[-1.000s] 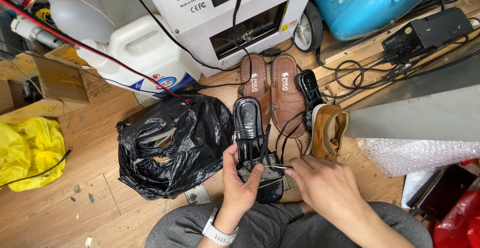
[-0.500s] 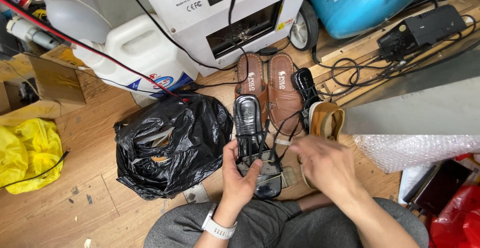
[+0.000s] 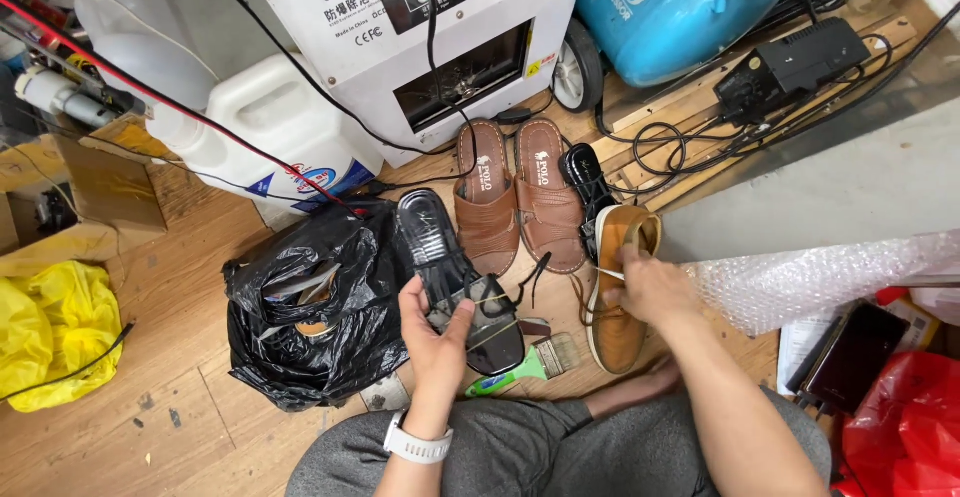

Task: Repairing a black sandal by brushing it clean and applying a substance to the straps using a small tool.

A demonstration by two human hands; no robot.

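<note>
My left hand (image 3: 432, 329) grips a black strappy sandal (image 3: 455, 279) by its middle and holds it above my lap, toe pointing away. My right hand (image 3: 646, 285) rests on a tan lace-up shoe (image 3: 618, 299) lying on the wooden floor, fingers pinched at its opening near the laces. A second black sandal (image 3: 588, 195) lies just beyond the tan shoe. A pair of brown slide sandals (image 3: 518, 197) sits side by side further out.
A crumpled black plastic bag (image 3: 310, 307) lies to the left, a yellow bag (image 3: 45, 327) at the far left. A green-handled brush (image 3: 520, 367) lies by my knee. A white machine (image 3: 430, 27), white jug (image 3: 275, 127), blue tank (image 3: 690, 7), cables and bubble wrap (image 3: 820, 277) crowd the floor.
My right hand left the black sandal and moved right and outward onto the tan shoe. My left hand still holds the black sandal, now raised slightly and alone.
</note>
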